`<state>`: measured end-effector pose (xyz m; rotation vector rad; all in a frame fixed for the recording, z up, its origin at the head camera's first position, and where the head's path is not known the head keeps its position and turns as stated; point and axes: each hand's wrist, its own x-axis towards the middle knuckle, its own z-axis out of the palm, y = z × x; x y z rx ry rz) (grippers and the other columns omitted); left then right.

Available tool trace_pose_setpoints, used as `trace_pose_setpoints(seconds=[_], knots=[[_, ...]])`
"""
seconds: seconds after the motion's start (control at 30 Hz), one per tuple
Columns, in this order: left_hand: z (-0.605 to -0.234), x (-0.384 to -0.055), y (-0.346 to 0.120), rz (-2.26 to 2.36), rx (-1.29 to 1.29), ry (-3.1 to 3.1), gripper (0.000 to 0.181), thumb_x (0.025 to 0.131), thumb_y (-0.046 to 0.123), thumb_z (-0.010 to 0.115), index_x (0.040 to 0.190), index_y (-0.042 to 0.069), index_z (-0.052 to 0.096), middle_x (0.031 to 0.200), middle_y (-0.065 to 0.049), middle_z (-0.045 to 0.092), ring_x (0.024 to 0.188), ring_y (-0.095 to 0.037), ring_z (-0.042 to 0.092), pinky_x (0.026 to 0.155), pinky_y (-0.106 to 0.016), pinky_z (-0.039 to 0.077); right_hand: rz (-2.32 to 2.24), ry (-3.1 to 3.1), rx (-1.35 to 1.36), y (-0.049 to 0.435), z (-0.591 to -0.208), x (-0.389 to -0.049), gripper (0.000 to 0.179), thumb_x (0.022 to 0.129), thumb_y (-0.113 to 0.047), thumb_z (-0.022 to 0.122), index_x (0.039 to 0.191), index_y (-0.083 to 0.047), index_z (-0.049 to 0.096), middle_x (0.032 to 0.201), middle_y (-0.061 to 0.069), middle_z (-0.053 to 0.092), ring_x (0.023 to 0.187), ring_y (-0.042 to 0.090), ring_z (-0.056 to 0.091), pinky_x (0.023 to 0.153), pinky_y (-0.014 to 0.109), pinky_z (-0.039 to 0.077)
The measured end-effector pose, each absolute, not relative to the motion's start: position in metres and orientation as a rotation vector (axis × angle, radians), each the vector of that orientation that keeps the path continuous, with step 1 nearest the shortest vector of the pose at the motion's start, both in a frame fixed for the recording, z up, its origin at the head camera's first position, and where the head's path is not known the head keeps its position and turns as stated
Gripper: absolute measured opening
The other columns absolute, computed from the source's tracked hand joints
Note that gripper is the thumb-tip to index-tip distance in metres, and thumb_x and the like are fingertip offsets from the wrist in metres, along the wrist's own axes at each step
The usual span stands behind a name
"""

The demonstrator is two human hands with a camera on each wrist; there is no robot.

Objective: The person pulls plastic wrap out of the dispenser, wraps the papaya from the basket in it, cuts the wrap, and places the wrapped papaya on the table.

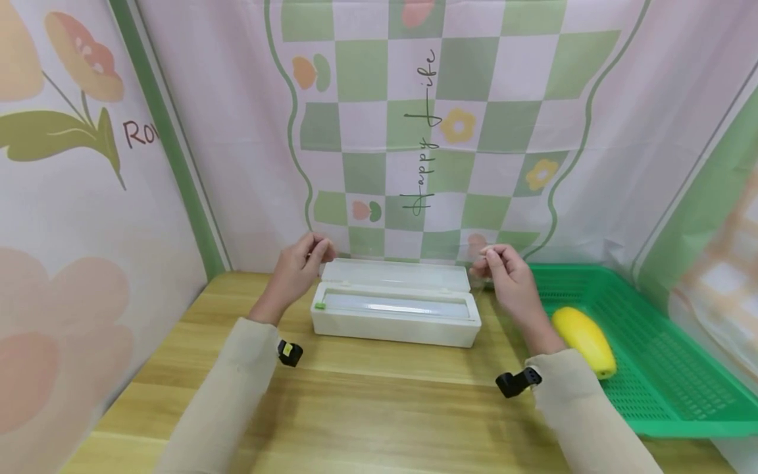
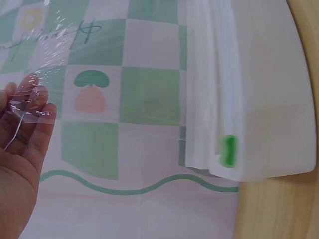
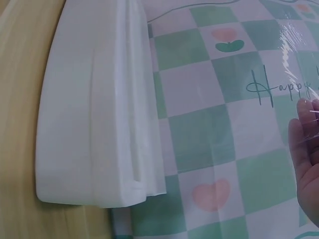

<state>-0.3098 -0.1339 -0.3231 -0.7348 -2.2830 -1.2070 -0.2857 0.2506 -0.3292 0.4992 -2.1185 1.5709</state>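
Note:
A sheet of clear cling film (image 2: 50,55) stretches between my two hands, above the white cling film dispenser (image 1: 395,331). My left hand (image 1: 301,263) pinches one corner of it beyond the box's left end; the film crosses over the fingers (image 2: 37,129) in the left wrist view. Past the right end, my right hand (image 1: 508,280) pinches the opposite corner, partly cut off at the edge of the right wrist view. The dispenser's lid (image 1: 397,275) is tipped back, showing the roll inside. On its left front rim sits a small green slider (image 1: 320,305).
A green plastic basket (image 1: 699,415) stands on the right of the wooden table (image 1: 379,415), with a yellow oblong fruit (image 1: 585,342) in it. Close behind the dispenser hangs a checked curtain (image 1: 408,164). Black cameras are strapped at both wrists.

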Motion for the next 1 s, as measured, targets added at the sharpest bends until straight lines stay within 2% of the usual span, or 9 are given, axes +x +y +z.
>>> trace_pose_setpoints(seconds=[0.1, 0.33, 0.57, 0.8, 1.0], knots=[[-0.317, -0.308, -0.134, -1.200, -0.760, -2.267, 0.027, 0.109, 0.026, 0.041, 0.107, 0.006, 0.060, 0.097, -0.005, 0.068, 0.092, -0.019, 0.065, 0.080, -0.036, 0.056, 1.595, -2.086, 0.534, 0.250, -0.324, -0.285, 0.033, 0.109, -0.020, 0.043, 0.114, 0.012, 0.051, 0.090, 0.000, 0.066, 0.082, 0.011, 0.067, 0.078, 0.020, 0.055], [-0.303, -0.306, -0.135, -1.161, -0.797, -2.244, 0.025, 0.109, 0.022, 0.042, 0.105, 0.005, 0.060, 0.095, -0.005, 0.068, 0.089, -0.018, 0.065, 0.079, -0.032, 0.057, 1.587, -2.060, 0.596, 0.251, -0.312, -0.283, 0.019, 0.109, -0.020, 0.043, 0.109, -0.009, 0.058, 0.091, 0.000, 0.063, 0.083, 0.011, 0.065, 0.078, 0.019, 0.054], [-0.289, -0.302, -0.134, -1.140, -0.814, -2.237, 0.026, 0.109, 0.023, 0.042, 0.106, 0.005, 0.060, 0.095, -0.005, 0.067, 0.089, -0.025, 0.066, 0.076, -0.034, 0.056, 1.537, -2.089, 0.596, 0.254, -0.299, -0.280, 0.020, 0.109, -0.021, 0.042, 0.113, -0.009, 0.058, 0.093, -0.001, 0.065, 0.086, 0.011, 0.064, 0.079, 0.018, 0.053], [-0.277, -0.299, -0.135, -1.143, -0.807, -2.226, 0.026, 0.109, 0.024, 0.042, 0.108, 0.005, 0.060, 0.097, -0.004, 0.068, 0.088, -0.019, 0.066, 0.079, -0.033, 0.056, 1.518, -2.122, 0.558, 0.254, -0.286, -0.275, 0.021, 0.109, -0.025, 0.042, 0.114, -0.012, 0.058, 0.093, -0.001, 0.065, 0.087, 0.012, 0.064, 0.080, 0.019, 0.052], [-0.266, -0.295, -0.135, -1.141, -0.824, -2.200, 0.025, 0.109, 0.022, 0.043, 0.107, 0.004, 0.060, 0.096, -0.005, 0.068, 0.088, -0.023, 0.066, 0.077, -0.035, 0.057, 1.528, -2.086, 0.588, 0.255, -0.277, -0.277, 0.021, 0.109, -0.024, 0.043, 0.113, -0.012, 0.060, 0.092, 0.003, 0.066, 0.085, 0.012, 0.064, 0.079, 0.019, 0.053]])
